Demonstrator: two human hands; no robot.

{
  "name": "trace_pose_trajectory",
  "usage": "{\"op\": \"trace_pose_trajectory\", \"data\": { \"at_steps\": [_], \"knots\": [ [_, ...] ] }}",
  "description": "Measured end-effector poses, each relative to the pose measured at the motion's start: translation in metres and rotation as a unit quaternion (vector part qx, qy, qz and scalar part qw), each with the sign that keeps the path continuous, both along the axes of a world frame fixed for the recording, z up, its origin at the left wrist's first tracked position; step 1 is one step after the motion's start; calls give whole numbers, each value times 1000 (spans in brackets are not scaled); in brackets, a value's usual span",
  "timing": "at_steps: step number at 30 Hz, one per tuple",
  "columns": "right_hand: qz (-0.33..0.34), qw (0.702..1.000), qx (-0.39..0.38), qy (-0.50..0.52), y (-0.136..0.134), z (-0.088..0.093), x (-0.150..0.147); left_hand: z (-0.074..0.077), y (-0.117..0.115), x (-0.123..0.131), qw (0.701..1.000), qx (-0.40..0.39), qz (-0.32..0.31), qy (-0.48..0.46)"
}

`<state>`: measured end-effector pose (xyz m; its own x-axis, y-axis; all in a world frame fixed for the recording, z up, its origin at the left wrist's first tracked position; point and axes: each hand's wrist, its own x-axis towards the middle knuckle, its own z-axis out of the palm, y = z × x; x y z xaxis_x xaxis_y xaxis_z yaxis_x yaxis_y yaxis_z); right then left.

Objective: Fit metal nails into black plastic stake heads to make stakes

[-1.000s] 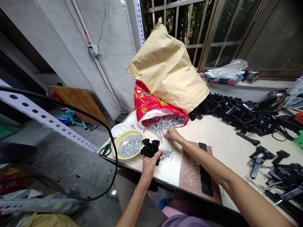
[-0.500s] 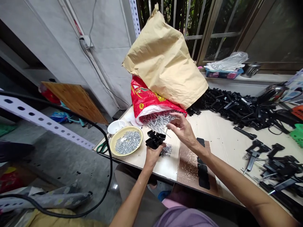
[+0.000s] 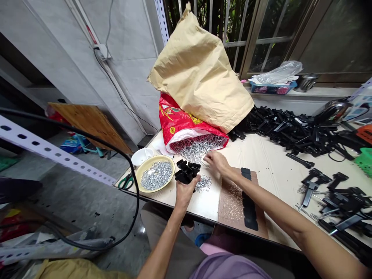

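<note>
My left hand (image 3: 184, 193) is closed around a bunch of black plastic parts (image 3: 186, 171), held upright above the table's front edge. To its right, my right hand (image 3: 216, 162) is slightly blurred, its fingers curled down at the edge of a heap of thin metal rods (image 3: 195, 148). Whatever those fingertips hold is too small and smeared to make out. The rods spill from the mouth of a red sack (image 3: 180, 120). Small metal nuts (image 3: 204, 183) lie loose just behind my left hand, and many more small metal pieces fill a yellow bowl (image 3: 173, 170) beside it.
A white bowl (image 3: 142, 155) and green-handled scissors (image 3: 126, 182) sit at the left. Tan sacking (image 3: 203, 73) covers the red sack. Black strips (image 3: 250, 213) lie on a brown board (image 3: 228, 209). Black parts (image 3: 279, 130) pile up along the back, with more assemblies (image 3: 343, 197) at right.
My right hand has dropped and moved slightly left, down toward the rods; the thin rod in its pinch before is no longer distinct. My left hand with the black parts has shifted slightly left.
</note>
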<state>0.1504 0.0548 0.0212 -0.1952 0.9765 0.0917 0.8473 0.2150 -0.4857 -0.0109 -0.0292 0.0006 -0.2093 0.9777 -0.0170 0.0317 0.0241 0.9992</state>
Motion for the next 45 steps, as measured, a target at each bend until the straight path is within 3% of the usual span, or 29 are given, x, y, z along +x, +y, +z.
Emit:
{"op": "trace_pose_trajectory", "data": {
  "at_steps": [3,5,7,10,13,16,18,20,28,34,36,37,40,42,45],
  "knots": [
    [-16,997,-48,-63,11,-21,-13,0,-1,-1,1000,-11,14,3],
    [-30,995,-56,-83,14,-25,-18,-1,0,-3,1000,-23,11,-10],
    [-39,993,-63,-94,14,-21,-17,-2,-1,-7,999,-23,-11,-28],
    [-29,995,-58,-75,12,1,-2,2,-1,-15,994,5,-91,-64],
    [68,986,-8,153,5,30,9,6,0,-19,986,8,-143,-91],
    [128,900,56,412,-8,55,3,6,3,-17,984,-22,-155,-88],
    [135,865,74,478,-18,65,-8,5,5,-15,984,-32,-154,-87],
    [154,855,70,491,-28,68,-17,3,6,-13,984,-34,-154,-87],
    [186,889,87,410,-39,50,-22,8,3,-12,982,-27,-157,-99],
    [219,896,108,372,-32,47,-13,6,4,-15,986,-27,-148,-79],
    [181,917,117,336,-21,42,-8,4,2,-18,986,-27,-147,-75],
    [144,941,110,285,-13,38,-6,4,1,-19,986,-29,-144,-74],
    [35,997,20,58,13,14,-7,4,-2,-21,990,-33,-122,-67],
    [1,998,-46,-41,27,-5,-15,6,-2,-20,994,-35,-89,-52],
    [-24,994,-71,-84,40,-24,-29,10,1,-17,996,-36,-67,-50]
  ]
}}
